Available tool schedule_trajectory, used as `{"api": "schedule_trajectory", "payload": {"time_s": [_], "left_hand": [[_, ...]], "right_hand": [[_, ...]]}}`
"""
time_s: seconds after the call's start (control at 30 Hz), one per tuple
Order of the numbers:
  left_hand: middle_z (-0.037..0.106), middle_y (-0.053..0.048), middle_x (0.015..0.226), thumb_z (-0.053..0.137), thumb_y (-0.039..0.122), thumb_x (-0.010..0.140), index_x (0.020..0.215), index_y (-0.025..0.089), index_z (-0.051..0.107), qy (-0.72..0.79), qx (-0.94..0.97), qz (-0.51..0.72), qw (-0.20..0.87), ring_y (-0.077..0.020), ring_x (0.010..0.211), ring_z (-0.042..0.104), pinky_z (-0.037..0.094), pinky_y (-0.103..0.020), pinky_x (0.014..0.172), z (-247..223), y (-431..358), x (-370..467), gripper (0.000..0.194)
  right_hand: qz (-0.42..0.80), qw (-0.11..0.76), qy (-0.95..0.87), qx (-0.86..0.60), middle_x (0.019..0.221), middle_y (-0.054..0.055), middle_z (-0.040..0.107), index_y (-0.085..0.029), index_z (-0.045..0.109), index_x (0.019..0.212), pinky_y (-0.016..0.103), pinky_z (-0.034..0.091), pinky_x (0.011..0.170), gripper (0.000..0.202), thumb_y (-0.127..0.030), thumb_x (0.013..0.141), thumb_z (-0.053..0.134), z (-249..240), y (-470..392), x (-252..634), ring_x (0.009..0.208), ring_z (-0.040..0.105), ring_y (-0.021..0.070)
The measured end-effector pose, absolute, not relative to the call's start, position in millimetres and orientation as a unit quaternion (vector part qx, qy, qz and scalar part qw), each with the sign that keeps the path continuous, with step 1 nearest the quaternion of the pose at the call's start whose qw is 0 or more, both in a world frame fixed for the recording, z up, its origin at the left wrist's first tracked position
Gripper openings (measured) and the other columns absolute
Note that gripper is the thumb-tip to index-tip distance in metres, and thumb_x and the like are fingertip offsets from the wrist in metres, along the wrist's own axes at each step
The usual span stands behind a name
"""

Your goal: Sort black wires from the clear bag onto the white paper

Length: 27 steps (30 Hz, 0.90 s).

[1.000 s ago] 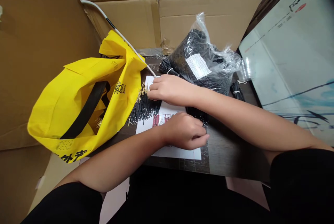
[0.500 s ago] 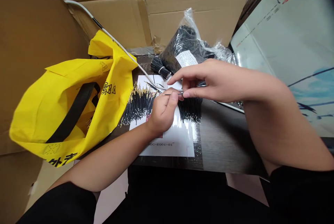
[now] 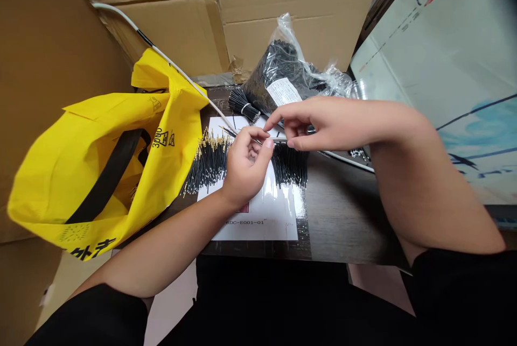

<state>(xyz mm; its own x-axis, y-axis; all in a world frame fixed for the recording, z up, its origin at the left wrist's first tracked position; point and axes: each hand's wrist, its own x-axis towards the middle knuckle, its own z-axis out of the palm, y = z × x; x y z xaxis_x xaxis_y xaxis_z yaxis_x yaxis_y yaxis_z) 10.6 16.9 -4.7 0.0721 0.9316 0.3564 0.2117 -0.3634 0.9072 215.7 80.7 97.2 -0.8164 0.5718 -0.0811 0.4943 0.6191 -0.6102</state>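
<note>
My left hand [image 3: 247, 166] is closed in a pinch above the printed sheet, on a thin black wire that its fingers almost wholly cover. From the right reaches my right hand [image 3: 317, 122]. Its index fingertip meets the left fingertips, while the thumb stays apart and the other fingers curl; I make out nothing held in it. Left of my left hand lies a spread pile of short black wires [image 3: 210, 163] with gold tips. Another pile of black wires [image 3: 291, 166], with silvery ends towards me, lies beneath my right fingers. The sheet [image 3: 258, 230] is under both piles.
A clear bag of black wires [image 3: 270, 69] stands at the back, beside a tied wire bundle [image 3: 244, 104]. A yellow bag [image 3: 92, 136] gapes at the left. A white cable [image 3: 181, 69] crosses behind my hands. Cardboard [image 3: 283, 28] walls the back of the dark table [image 3: 343, 200].
The thin wire stretched between both hands is now mostly hidden. My right index finger has come down to the left fingertips. The whole view has shifted slightly.
</note>
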Motion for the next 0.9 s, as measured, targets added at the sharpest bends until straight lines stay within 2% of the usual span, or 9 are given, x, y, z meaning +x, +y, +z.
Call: {"api": "schedule_trajectory", "payload": {"time_s": [0.13,0.23,0.37,0.5,0.6,0.67,0.77,0.83,0.9], "left_hand": [[0.064,-0.005,0.1,0.062,0.03,0.096,0.099,0.02,0.065,0.448,0.703,0.498,0.24,-0.0147,0.087,0.059,0.05,-0.028,0.074,-1,19,11,0.01],[0.068,-0.004,0.094,0.061,0.026,0.097,0.094,0.02,0.069,0.424,0.732,0.483,0.226,-0.015,0.086,0.061,0.05,-0.03,0.079,1,20,11,0.011],[0.075,-0.003,0.094,0.062,0.028,0.097,0.097,0.02,0.071,0.423,0.728,0.462,0.28,-0.0148,0.086,0.065,0.052,-0.031,0.082,0,17,11,0.012],[0.076,-0.003,0.087,0.063,0.032,0.096,0.098,0.018,0.071,0.437,0.682,0.46,0.365,-0.0143,0.081,0.069,0.055,-0.031,0.079,-4,18,13,0.016],[0.076,-0.004,0.086,0.063,0.033,0.096,0.103,0.018,0.07,0.427,0.643,0.458,0.441,-0.0146,0.081,0.073,0.059,-0.03,0.077,-7,19,15,0.017],[0.076,-0.004,0.085,0.062,0.031,0.096,0.11,0.018,0.067,0.423,0.619,0.455,0.48,-0.0142,0.081,0.074,0.06,-0.028,0.074,-9,20,17,0.019],[0.076,-0.004,0.081,0.061,0.028,0.097,0.117,0.018,0.063,0.422,0.606,0.444,0.507,-0.0126,0.075,0.072,0.06,-0.027,0.071,-10,18,19,0.022],[0.077,-0.003,0.081,0.059,0.027,0.097,0.115,0.019,0.062,0.427,0.61,0.436,0.506,-0.0116,0.07,0.07,0.06,-0.027,0.071,-9,17,19,0.019],[0.078,-0.003,0.081,0.058,0.028,0.098,0.11,0.021,0.06,0.43,0.617,0.43,0.498,-0.0112,0.068,0.069,0.059,-0.028,0.071,-9,15,19,0.015]], "right_hand": [[0.317,0.057,-0.898,-0.3,0.079,-0.003,0.066,-0.026,0.055,0.137,0.029,0.037,0.065,0.045,-0.025,0.092,0.06,94,81,216,0.067,0.053,0.0131],[0.309,0.099,-0.895,-0.306,0.081,-0.003,0.066,-0.024,0.052,0.142,0.028,0.038,0.069,0.05,-0.026,0.093,0.059,94,81,214,0.07,0.054,0.0129],[0.286,0.155,-0.887,-0.326,0.085,-0.001,0.067,-0.022,0.062,0.132,0.028,0.039,0.073,0.039,-0.027,0.093,0.06,91,81,206,0.075,0.055,0.0125],[0.296,0.147,-0.889,-0.316,0.085,0.0,0.069,-0.02,0.068,0.123,0.028,0.04,0.073,0.032,-0.029,0.092,0.062,87,79,195,0.076,0.056,0.0125],[0.293,0.155,-0.881,-0.338,0.083,0.001,0.069,-0.02,0.069,0.12,0.028,0.04,0.073,0.033,-0.038,0.093,0.064,86,81,194,0.076,0.057,0.0137],[0.239,0.201,-0.855,-0.415,0.083,0.003,0.069,-0.02,0.071,0.113,0.03,0.04,0.074,0.035,-0.047,0.095,0.06,83,89,201,0.077,0.057,0.0153],[0.061,0.286,-0.771,-0.566,0.087,0.009,0.071,-0.019,0.073,0.098,0.035,0.04,0.076,0.04,-0.052,0.098,0.051,72,110,220,0.078,0.057,0.0192],[-0.001,0.265,-0.739,-0.619,0.093,0.012,0.073,-0.02,0.074,0.096,0.039,0.041,0.079,0.034,-0.047,0.097,0.052,60,124,231,0.082,0.06,0.0242],[0.016,0.194,-0.737,-0.647,0.096,0.015,0.073,-0.021,0.074,0.097,0.044,0.042,0.084,0.025,-0.038,0.094,0.055,45,135,238,0.09,0.062,0.0297]]}}
